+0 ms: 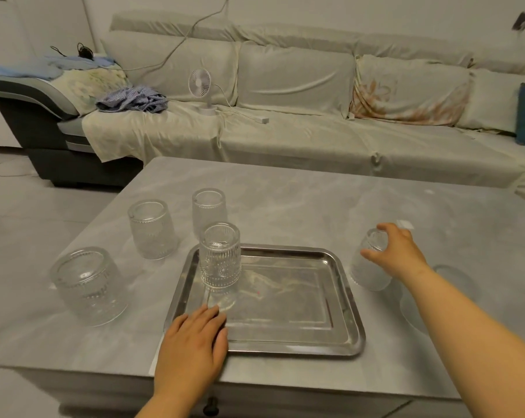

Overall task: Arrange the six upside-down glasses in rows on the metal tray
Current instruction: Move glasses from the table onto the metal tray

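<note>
Metal tray (339,300) sitting on tabletop (315,200), carrying one ribbed glass (219,256) upside-down at far-left corner. Judging one of six placed, five remaining.

Off tray, left side: wide glass (88,286), beaded glass (152,229), far glass (208,211) standing just behind tray.

Off tray, right side: frosted glass (369,263) standing just beside tray edge; sixth glass (449,274) mostly hidden behind forearm.

Right hand (395,251): grip closing over base of frosted glass, fingers touching; lift not evident.

Left hand (192,348): grip flat, fingers apart, resting on near-left tray rim, holding nothing.
</note>
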Available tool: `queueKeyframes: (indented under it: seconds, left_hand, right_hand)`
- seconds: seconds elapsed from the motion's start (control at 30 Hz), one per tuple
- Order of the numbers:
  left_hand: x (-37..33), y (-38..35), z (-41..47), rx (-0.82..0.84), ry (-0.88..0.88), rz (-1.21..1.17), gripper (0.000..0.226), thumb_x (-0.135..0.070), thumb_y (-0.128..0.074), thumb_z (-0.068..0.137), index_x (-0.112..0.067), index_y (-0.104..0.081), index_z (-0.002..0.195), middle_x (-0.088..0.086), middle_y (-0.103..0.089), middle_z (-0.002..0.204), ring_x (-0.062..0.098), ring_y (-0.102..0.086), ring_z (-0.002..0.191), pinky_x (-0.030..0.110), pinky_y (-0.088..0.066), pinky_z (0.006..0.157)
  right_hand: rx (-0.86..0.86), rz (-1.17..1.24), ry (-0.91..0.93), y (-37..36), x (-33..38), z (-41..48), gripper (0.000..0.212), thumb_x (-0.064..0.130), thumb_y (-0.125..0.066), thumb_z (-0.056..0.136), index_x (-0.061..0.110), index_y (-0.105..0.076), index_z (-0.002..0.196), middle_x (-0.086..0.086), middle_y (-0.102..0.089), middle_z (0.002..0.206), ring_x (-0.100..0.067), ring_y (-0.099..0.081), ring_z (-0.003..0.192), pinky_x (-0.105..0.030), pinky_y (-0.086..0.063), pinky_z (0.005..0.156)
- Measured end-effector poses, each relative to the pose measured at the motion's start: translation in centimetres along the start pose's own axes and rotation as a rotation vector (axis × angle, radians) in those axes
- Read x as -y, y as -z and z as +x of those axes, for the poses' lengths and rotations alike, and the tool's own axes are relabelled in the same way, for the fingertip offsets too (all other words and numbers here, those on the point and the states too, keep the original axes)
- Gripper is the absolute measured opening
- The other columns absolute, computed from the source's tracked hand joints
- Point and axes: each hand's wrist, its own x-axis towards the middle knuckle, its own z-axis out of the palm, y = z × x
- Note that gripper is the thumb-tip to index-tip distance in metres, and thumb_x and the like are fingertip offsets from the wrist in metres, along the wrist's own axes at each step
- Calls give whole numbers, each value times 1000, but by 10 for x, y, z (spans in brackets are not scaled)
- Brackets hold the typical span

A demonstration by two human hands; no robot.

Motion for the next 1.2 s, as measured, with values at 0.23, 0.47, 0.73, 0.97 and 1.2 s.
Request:
queueKeyframes:
  seconds: [0.23, 0.47, 0.73, 0.97, 1.2]
  left_hand:
    - [6, 0, 0, -55, 8, -55, 48, -39, -32, 81, -14, -72, 85, 5, -76, 90, 24, -69, 89, 13, 0, 106]
    - [48, 7, -4, -107, 269, -140, 45, -37, -44, 86, -14, -47, 125, 11, -61, 124, 27, -49, 121, 50, -19, 110]
    - [55, 6, -5, -54, 220, -73, 63, -44, -23, 76, -9, -59, 113, 14, -68, 112, 33, -59, 108, 52, -45, 91]
    - [56, 7, -4, -49, 223, -91, 64, -46, -21, 76, -11, -57, 116, 11, -65, 117, 30, -57, 113, 49, -43, 94]
    - [55, 8, -5, -59, 216, -84, 69, -49, -17, 74, -12, -53, 121, 11, -61, 123, 29, -52, 119, 47, -39, 100]
  right_hand:
    - [-280, 60, 225, 15, 26, -18, 61, 19, -70, 70, 14, -43, 124, -15, -39, 134, -36, -43, 118, -41, -39, 93]
    - [83, 214, 402, -22, 85, -39, 64, 25, -73, 68, 21, -43, 124, -7, -42, 132, -17, -47, 109, -26, -36, 88]
    - [217, 106, 425, -75, 117, -43, 66, 26, -70, 70, 23, -37, 128, -6, -36, 139, -25, -45, 118, -31, -39, 94]
    - [212, 50, 462, -88, 111, -41, 65, 28, -64, 76, 23, -32, 132, -7, -30, 143, -26, -35, 127, -35, -34, 102]
    - [233, 36, 431, -73, 109, -50, 66, 43, -57, 78, 26, -28, 135, -3, -22, 150, -24, -23, 135, -38, -26, 108]
